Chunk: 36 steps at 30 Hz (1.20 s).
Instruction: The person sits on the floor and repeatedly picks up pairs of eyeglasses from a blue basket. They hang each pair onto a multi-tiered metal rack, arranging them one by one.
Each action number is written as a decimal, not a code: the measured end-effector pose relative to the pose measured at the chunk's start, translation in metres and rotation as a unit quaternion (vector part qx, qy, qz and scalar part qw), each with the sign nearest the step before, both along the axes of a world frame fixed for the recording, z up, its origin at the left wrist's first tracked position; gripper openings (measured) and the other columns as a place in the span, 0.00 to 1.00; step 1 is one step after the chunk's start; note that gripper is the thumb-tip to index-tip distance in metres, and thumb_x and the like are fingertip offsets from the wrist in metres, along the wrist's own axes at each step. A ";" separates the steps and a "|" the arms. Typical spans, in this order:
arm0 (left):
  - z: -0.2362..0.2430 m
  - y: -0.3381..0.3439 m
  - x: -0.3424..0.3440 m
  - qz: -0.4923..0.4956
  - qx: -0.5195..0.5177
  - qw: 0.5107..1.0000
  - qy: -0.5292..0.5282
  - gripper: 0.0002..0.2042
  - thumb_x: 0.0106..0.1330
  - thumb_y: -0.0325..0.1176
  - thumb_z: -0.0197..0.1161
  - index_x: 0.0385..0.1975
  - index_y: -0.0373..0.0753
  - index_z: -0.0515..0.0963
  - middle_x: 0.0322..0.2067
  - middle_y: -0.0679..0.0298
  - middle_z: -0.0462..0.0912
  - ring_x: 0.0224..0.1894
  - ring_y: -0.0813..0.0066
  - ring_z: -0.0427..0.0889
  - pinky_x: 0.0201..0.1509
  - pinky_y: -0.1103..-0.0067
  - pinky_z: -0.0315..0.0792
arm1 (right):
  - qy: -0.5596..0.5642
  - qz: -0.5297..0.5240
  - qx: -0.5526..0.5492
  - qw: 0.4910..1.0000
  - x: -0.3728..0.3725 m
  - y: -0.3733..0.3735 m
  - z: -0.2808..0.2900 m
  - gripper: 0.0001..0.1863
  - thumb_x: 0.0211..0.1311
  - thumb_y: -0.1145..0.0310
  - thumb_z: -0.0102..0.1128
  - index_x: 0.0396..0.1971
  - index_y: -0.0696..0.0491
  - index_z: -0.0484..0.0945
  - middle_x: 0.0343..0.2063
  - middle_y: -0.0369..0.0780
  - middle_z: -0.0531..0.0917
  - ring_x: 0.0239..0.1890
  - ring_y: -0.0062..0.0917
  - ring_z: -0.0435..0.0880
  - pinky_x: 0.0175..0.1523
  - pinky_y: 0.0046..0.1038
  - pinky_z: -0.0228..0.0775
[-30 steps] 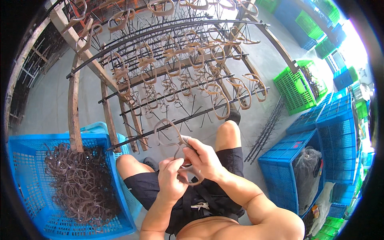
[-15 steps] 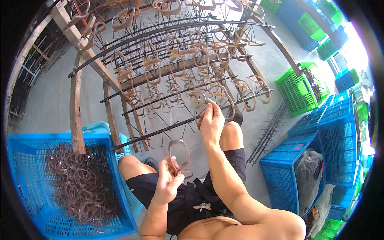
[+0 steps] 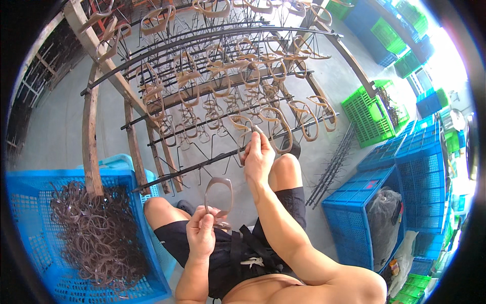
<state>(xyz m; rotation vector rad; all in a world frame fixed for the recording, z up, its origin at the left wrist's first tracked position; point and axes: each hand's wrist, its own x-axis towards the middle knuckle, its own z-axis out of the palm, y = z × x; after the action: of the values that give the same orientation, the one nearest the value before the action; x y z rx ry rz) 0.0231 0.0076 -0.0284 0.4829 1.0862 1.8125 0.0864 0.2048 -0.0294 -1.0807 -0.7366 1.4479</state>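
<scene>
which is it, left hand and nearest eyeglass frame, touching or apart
Touching: the head view shows the left hand closed on the eyeglass frame, with no gap.

- We mark open floor (image 3: 315, 169) between the right knee (image 3: 285, 169) and loose black rods (image 3: 331, 166).
- Before our right hand (image 3: 259, 157), brown frames (image 3: 290, 136) obstruct passage.
- Wooden posts (image 3: 90, 137) bar our left.
- Deeper gaps we cannot judge.

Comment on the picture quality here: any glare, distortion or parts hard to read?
Head view: glare whites out the upper right, beyond the green crate; head view: the fisheye bows the upper bar and the corners go black; head view: the frame in the left hand reads clearly, but pieces in the pile are hard to separate.
</scene>
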 end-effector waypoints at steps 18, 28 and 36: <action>-0.007 -0.014 -0.019 0.058 -0.042 0.992 -0.103 0.09 0.67 0.29 0.44 0.34 0.34 0.71 0.13 0.63 0.71 0.05 0.79 0.64 0.07 0.86 0.60 | -0.276 0.079 0.122 0.950 0.011 -0.011 -0.005 0.14 0.63 0.68 0.53 0.46 0.56 0.75 0.12 0.30 0.69 0.15 0.10 0.62 0.19 0.18 0.56; 0.005 -0.009 -0.017 0.056 -0.083 0.990 0.098 0.10 0.66 0.27 0.52 0.45 0.34 0.73 0.16 0.69 0.69 0.15 0.86 0.65 0.17 0.89 0.60 | -0.270 0.121 0.129 0.947 0.036 -0.001 0.002 0.21 0.62 0.65 0.54 0.52 0.60 0.66 0.24 0.40 0.71 0.25 0.24 0.72 0.31 0.26 0.67; 0.031 0.007 -0.043 -0.041 -0.012 0.943 0.331 0.05 0.56 0.22 0.60 0.32 0.32 0.76 0.20 0.72 0.72 0.20 0.88 0.65 0.24 0.89 0.61 | -0.257 0.500 0.338 0.754 0.052 -0.050 0.054 0.18 0.57 0.64 0.61 0.44 0.58 0.74 0.30 0.42 0.77 0.33 0.31 0.75 0.39 0.29 0.69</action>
<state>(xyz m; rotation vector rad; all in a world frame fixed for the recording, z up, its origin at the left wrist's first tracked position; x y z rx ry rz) -0.0201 0.0144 0.0030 1.1582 1.5011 1.5898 0.1385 0.1549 0.0248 -0.4444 -2.2970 1.4622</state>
